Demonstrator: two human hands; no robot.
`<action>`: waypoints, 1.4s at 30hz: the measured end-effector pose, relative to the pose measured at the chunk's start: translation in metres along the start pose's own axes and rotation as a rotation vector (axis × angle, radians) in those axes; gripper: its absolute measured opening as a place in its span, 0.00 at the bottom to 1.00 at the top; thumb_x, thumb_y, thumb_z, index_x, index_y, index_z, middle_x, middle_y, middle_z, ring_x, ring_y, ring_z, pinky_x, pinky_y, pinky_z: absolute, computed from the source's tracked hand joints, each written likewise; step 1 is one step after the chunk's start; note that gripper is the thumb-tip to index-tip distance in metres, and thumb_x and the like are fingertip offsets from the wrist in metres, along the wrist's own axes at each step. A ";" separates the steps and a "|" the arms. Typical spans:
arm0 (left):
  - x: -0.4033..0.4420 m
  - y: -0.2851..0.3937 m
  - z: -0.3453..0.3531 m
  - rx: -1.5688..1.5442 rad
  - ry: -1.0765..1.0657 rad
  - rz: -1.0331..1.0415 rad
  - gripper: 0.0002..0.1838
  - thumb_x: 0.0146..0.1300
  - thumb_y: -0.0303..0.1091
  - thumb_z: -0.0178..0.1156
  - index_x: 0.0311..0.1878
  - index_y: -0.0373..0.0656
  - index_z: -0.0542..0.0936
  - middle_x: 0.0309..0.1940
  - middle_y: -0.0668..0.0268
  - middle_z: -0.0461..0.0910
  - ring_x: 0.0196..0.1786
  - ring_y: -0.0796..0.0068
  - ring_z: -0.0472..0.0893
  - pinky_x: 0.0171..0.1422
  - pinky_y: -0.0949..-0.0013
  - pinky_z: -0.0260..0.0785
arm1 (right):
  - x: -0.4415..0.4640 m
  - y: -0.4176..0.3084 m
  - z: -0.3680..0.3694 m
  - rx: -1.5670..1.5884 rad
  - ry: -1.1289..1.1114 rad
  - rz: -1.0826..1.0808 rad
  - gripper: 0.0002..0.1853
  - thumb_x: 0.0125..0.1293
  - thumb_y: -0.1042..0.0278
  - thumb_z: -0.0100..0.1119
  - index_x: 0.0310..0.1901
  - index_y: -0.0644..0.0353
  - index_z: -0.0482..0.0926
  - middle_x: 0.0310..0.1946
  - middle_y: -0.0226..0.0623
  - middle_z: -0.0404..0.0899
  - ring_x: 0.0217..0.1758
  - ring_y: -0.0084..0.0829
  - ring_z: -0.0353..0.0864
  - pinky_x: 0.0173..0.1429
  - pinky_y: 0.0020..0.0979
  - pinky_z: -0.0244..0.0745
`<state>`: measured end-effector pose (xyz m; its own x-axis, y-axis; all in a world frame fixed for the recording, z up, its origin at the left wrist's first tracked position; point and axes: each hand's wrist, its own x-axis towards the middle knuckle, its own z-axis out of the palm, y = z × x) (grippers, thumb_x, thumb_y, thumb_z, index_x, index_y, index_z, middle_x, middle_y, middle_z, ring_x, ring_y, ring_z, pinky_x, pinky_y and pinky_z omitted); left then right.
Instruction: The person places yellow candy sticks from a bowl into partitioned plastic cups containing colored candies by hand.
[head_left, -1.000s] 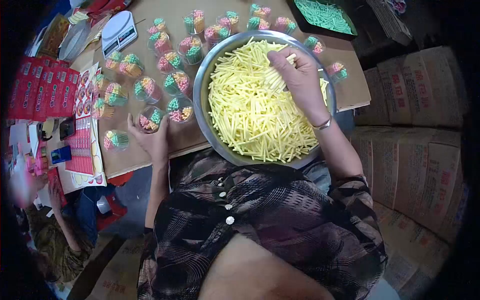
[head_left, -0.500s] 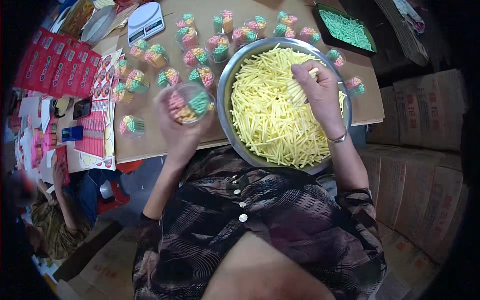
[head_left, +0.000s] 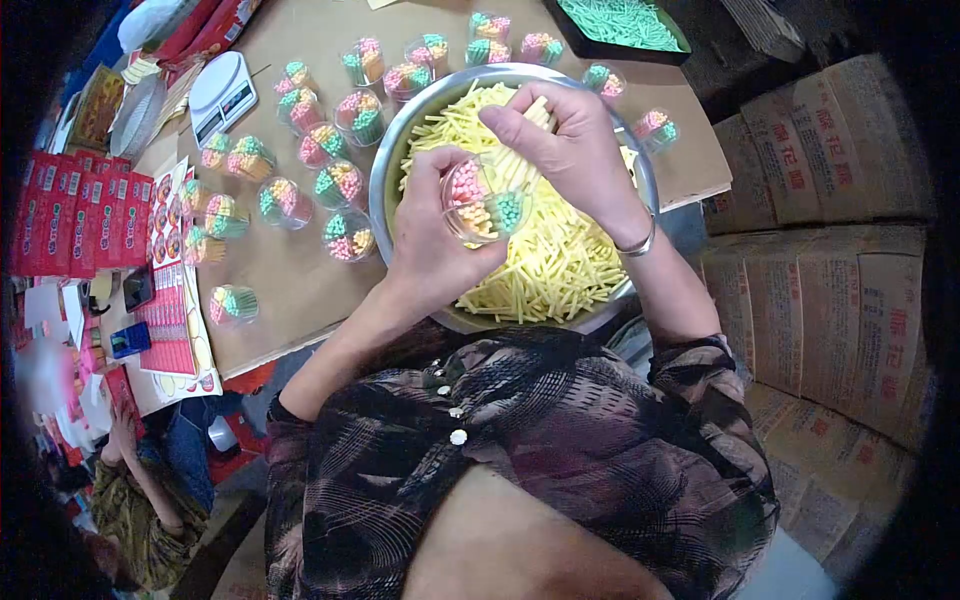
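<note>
While cups (head_left: pixel 348 236) crowd the bowl (head_left: pixel 383 187), cartons (head_left: pixel 825 310) stand rightward.

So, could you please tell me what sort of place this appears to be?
Probably a small packing workshop: a large metal bowl of yellow sticks, many filled clear cups and stacked cardboard boxes suggest it.

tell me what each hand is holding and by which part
The left hand holds a clear cup of coloured sticks around its side; the right hand grips a bunch of yellow sticks around their middle.
</note>
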<state>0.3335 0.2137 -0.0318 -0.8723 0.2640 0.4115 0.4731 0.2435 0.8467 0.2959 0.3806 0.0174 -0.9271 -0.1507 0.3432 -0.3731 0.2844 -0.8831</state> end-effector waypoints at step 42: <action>0.004 -0.011 0.009 -0.063 0.003 0.006 0.37 0.38 0.22 0.65 0.57 0.36 0.65 0.46 0.58 0.72 0.44 0.64 0.75 0.50 0.69 0.69 | -0.023 -0.001 -0.002 -0.297 -0.020 -0.291 0.11 0.66 0.62 0.58 0.41 0.61 0.82 0.32 0.34 0.74 0.27 0.24 0.67 0.31 0.25 0.64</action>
<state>0.3261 0.2209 -0.0427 -0.8697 0.2628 0.4178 0.4700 0.1822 0.8637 0.3171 0.3857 0.0112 -0.7817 -0.2824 0.5560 -0.6161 0.4880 -0.6183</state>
